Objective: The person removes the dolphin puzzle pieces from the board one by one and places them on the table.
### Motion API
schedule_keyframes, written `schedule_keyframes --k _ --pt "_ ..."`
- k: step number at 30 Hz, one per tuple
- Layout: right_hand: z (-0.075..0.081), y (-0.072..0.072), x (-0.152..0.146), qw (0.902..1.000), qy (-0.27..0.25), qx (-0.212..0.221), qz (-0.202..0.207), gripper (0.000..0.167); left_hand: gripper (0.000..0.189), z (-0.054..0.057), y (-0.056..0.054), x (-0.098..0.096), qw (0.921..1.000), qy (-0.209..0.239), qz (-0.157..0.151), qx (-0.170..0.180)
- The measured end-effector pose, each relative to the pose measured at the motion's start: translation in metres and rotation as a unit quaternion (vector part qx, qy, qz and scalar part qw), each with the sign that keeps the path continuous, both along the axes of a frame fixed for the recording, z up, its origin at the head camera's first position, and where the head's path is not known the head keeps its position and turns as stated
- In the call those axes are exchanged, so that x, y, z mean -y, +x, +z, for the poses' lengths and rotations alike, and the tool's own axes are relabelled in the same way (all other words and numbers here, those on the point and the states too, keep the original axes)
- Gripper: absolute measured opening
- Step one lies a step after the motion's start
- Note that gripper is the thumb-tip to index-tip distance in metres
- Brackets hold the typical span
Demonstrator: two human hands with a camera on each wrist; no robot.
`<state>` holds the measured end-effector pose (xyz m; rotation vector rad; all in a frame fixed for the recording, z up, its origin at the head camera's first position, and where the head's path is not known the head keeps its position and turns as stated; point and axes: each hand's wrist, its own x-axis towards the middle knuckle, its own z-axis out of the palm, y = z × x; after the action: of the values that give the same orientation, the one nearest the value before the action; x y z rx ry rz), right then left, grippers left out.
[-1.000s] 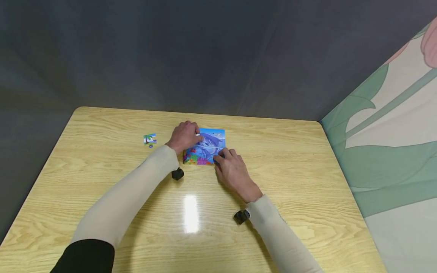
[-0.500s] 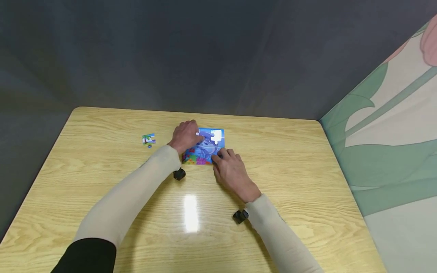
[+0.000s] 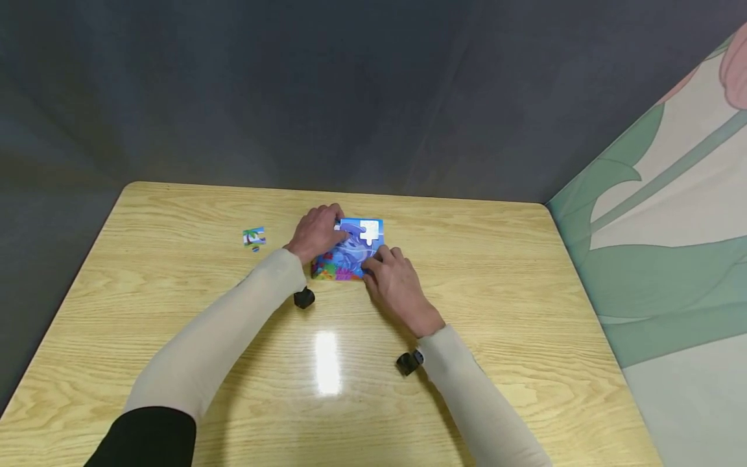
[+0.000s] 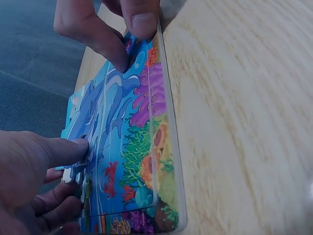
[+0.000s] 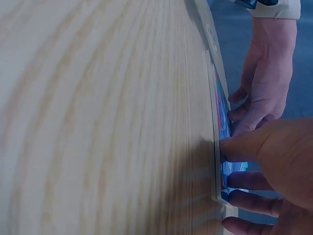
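Wooden table [image 3: 373,421]: a bright strip of light on its near half; the dolphin puzzle [image 3: 353,254] lies flat near the middle of its far side.
Right hand [image 3: 399,288]: narrow grip, thumb and fingers bracketing the puzzle's near right corner.
Step on the puzzle: most of the sea picture is together, so this looks like pressing and squaring fitted pieces rather than bringing in a new one.
Left hand [image 3: 315,233]: holds the puzzle's far left part, thumb on top, fingers curled below it beside a white-tipped tab [image 4: 68,176].
Palm piece [image 3: 253,237]: loose on the table, left of the left hand and well apart from the puzzle, a small round bit [image 3: 255,249] just on its near side.
Next for the palm piece: the left hand would probably have to let go and fetch it while the right steadies the puzzle.
White patch [image 3: 369,230]: piece-shaped, far right corner; perhaps glare, perhaps a gap.
Change: a second ago that corner showed printed picture; the right fingers now sit slightly farther along the right edge; the palm piece has stayed put.
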<state>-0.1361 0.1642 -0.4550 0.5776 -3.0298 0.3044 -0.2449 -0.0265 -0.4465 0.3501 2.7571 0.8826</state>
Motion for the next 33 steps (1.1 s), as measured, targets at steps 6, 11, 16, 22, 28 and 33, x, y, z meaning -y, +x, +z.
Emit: schedule_keyframes --k 6,11,16,22,28,33 --pt "-0.002 -0.003 -0.001 0.9999 -0.011 -0.005 0.006 0.017 0.036 -0.002 0.0 0.001 0.9998 0.012 -0.005 -0.016" --pt "-0.002 -0.003 -0.001 0.9999 -0.011 -0.005 0.003 0.018 0.03 -0.003 0.0 0.003 0.9991 0.033 -0.007 -0.025" --pt "-0.003 -0.002 -0.001 0.9999 -0.009 -0.006 -0.002 0.018 0.026 -0.002 0.001 0.004 0.9983 0.056 -0.005 -0.015" --pt "-0.003 -0.002 -0.001 1.0 -0.007 -0.002 0.001 0.017 0.027 -0.002 0.001 0.004 0.9983 0.059 -0.004 0.001" --pt "-0.001 -0.007 -0.004 0.9999 0.002 0.007 0.015 0.016 0.027 -0.002 0.001 0.004 0.9985 0.054 -0.01 -0.001" --pt "0.003 -0.014 -0.006 0.9995 -0.002 0.023 0.024 0.012 0.027 -0.001 0.001 0.003 0.9988 0.047 -0.014 -0.003"
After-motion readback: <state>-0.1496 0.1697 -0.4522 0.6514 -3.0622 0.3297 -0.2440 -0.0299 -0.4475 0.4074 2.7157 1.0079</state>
